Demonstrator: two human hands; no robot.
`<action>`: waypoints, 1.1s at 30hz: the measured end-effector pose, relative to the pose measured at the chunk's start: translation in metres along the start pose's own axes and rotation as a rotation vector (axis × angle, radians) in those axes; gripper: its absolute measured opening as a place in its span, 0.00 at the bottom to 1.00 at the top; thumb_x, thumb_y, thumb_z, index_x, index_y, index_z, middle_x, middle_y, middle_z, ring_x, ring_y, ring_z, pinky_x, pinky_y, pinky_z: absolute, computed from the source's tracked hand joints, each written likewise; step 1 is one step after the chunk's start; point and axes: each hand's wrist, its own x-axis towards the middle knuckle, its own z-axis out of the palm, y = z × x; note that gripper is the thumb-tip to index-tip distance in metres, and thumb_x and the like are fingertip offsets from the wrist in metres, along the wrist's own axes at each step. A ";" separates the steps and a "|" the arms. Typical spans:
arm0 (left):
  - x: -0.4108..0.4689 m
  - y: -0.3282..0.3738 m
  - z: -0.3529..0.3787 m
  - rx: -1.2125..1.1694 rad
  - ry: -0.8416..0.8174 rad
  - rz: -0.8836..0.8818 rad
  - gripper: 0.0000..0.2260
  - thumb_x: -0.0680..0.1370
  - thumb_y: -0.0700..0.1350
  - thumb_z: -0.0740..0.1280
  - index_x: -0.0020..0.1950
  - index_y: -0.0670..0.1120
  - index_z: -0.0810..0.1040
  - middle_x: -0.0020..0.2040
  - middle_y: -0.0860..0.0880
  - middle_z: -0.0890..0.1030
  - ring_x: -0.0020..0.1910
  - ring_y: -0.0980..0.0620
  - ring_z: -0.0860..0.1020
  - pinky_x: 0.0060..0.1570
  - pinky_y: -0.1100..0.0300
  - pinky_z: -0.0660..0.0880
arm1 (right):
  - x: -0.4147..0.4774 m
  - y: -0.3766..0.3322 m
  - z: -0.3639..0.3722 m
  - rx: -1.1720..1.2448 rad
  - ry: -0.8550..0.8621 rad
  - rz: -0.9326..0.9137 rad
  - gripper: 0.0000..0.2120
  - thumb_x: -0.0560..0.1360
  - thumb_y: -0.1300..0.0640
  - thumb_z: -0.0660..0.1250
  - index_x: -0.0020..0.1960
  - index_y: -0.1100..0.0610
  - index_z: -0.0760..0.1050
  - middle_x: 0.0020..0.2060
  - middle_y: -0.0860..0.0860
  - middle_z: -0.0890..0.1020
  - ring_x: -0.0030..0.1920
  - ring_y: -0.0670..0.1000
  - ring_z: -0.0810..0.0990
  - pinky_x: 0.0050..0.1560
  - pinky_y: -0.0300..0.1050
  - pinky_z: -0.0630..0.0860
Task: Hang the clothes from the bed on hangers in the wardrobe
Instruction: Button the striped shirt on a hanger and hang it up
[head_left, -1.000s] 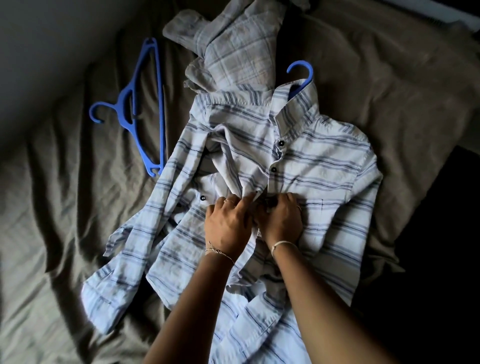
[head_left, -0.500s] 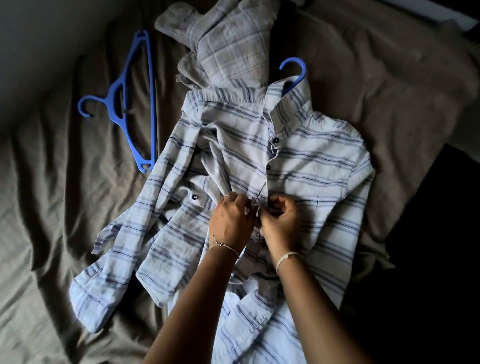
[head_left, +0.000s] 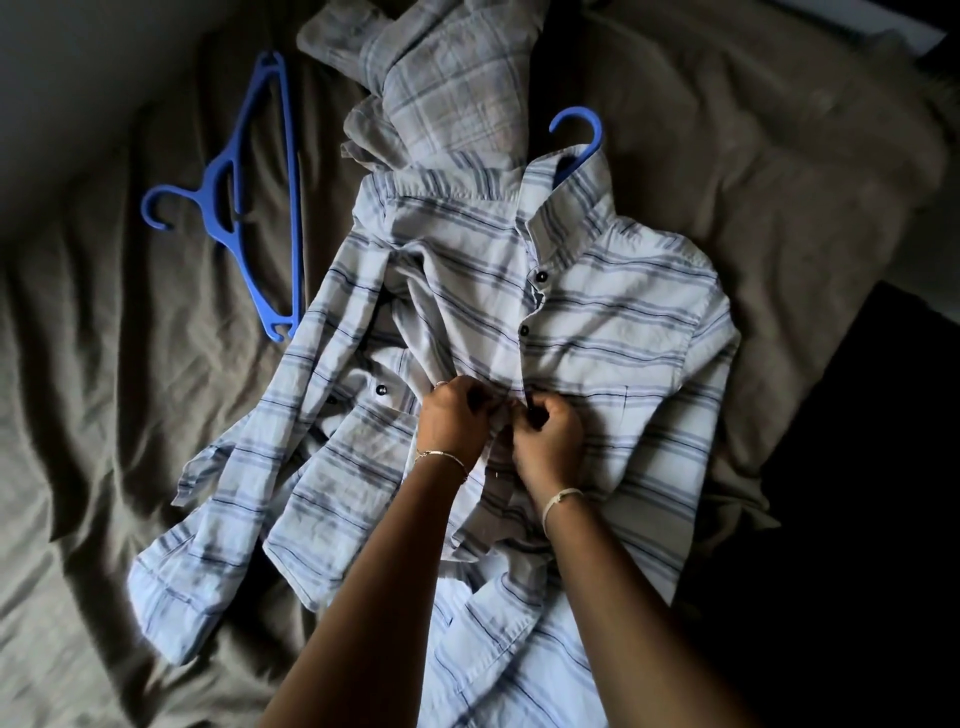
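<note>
Head view: left hand and right hand pinch the striped shirt placket at a button; keeping both edges aligned should help.

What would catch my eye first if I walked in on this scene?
The left hand and right hand meet at the middle of a pale blue-striped button shirt spread on the olive-brown bedsheet, both pinching its front edge. The hook of a bright blue plastic hanger pokes out of the collar, and a second blue plastic hanger lies bare on the sheet to the left. A faded grey plaid shirt lies crumpled beyond the collar.
</note>
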 end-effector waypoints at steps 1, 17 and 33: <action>-0.001 -0.001 -0.001 -0.038 -0.013 -0.011 0.07 0.72 0.42 0.72 0.49 0.43 0.83 0.45 0.43 0.83 0.45 0.46 0.80 0.44 0.62 0.72 | -0.001 0.001 0.000 -0.032 -0.015 -0.034 0.08 0.71 0.63 0.72 0.49 0.63 0.81 0.47 0.60 0.82 0.48 0.59 0.80 0.53 0.51 0.75; -0.001 -0.034 0.011 -0.602 -0.214 -0.135 0.04 0.72 0.42 0.73 0.39 0.48 0.80 0.39 0.42 0.81 0.41 0.46 0.78 0.51 0.42 0.77 | 0.004 0.021 -0.001 0.235 -0.158 -0.054 0.06 0.70 0.62 0.76 0.42 0.58 0.79 0.35 0.50 0.81 0.32 0.36 0.76 0.39 0.31 0.74; -0.004 -0.044 0.026 -0.829 -0.131 -0.135 0.06 0.74 0.34 0.70 0.39 0.43 0.79 0.33 0.51 0.83 0.36 0.53 0.80 0.46 0.56 0.79 | -0.001 0.021 -0.004 0.524 -0.227 0.065 0.03 0.75 0.63 0.70 0.43 0.60 0.81 0.35 0.51 0.83 0.37 0.47 0.80 0.48 0.44 0.79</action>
